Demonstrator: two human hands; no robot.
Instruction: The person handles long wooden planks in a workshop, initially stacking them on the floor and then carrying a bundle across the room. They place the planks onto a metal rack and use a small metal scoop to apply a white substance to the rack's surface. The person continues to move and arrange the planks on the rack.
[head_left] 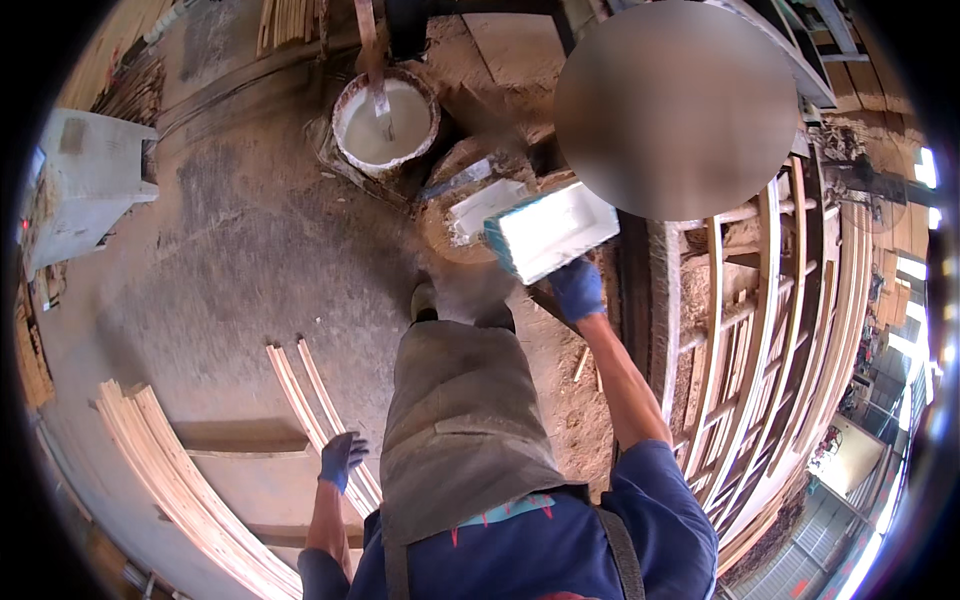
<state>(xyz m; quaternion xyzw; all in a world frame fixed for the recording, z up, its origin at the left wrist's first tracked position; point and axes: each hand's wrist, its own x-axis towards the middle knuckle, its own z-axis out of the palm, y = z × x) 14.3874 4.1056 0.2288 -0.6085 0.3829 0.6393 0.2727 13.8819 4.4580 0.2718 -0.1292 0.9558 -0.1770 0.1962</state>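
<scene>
My right hand (577, 290), in a blue glove, is closed on the near edge of a white rectangular tub (556, 232) with teal edges. The tub is tilted, and its pale inside shows. Beyond it a round-topped block (450, 225) bears a pale smeared slab (488, 212). My left hand (343, 460), also blue-gloved, is low on the left over two thin wooden strips (298, 395). Its fingers look slightly apart; contact with the strips is unclear. Farther off stands a bucket (388, 120) of milky liquid, with a wooden-handled tool (372, 50) dipping into it.
More long strips (180, 470) lie at the left. A wooden rack (665, 300) holding lengths of wood runs along the right. At the far left is a grey machine housing (95, 185). A round blurred patch covers the upper right. Sawdust (570, 410) lies beside my apron.
</scene>
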